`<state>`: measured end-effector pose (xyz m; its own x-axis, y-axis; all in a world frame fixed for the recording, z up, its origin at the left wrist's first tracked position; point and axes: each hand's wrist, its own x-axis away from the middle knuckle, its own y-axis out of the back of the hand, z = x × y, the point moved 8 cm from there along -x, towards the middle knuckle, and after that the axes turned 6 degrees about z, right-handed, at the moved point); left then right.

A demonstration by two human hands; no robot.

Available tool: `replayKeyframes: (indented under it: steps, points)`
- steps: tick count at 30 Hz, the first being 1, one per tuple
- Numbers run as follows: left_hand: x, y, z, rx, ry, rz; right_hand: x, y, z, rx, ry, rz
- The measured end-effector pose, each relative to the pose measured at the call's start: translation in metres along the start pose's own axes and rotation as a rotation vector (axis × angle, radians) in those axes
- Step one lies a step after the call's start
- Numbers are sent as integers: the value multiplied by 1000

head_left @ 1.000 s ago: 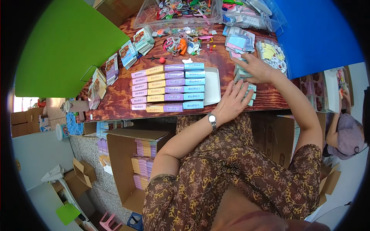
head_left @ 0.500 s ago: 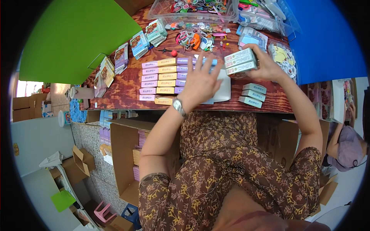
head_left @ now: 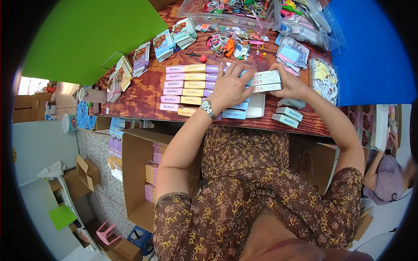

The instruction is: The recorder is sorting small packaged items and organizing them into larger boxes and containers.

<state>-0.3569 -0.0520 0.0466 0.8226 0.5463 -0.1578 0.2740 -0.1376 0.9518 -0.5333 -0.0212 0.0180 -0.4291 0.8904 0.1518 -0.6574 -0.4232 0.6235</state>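
My right hand (head_left: 291, 85) grips a short stack of small pale green-and-white boxes (head_left: 266, 81) from its right side. The stack is over the far right part of a shallow white carton (head_left: 258, 107). My left hand (head_left: 232, 87) lies with fingers extended over the purple and blue boxes, its fingertips close to the held stack. Left of it run columns of small pink boxes (head_left: 171, 92), yellow boxes (head_left: 192, 92) and purple boxes (head_left: 211, 77). A blue box (head_left: 234, 114) shows below my left hand. Several pale green boxes (head_left: 288, 114) lie to the right.
Stacks of printed cards (head_left: 162, 45) line the table's left side. Behind the boxes lies a pile of colourful plastic trinkets (head_left: 228, 45), near a clear bin (head_left: 230, 19). Another clear tray (head_left: 323, 82) holds paper pieces at right. Open cardboard boxes (head_left: 135, 174) stand below; another person (head_left: 387, 174) is at far right.
My right hand has brought the green boxes left and down to the carton's right side. My left hand has lowered onto the boxes. The loose green boxes at right sit less evenly.
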Motion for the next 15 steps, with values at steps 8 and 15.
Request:
replayKeyframes:
  steps: [8, 15]
  points:
    - [6, -2, 3, 71, 18, -16, -4, -2, 34, 322, -25, -37]
    - [6, -2, 2, 61, 13, -18, -17, -14, 48, 554, -178, -49]
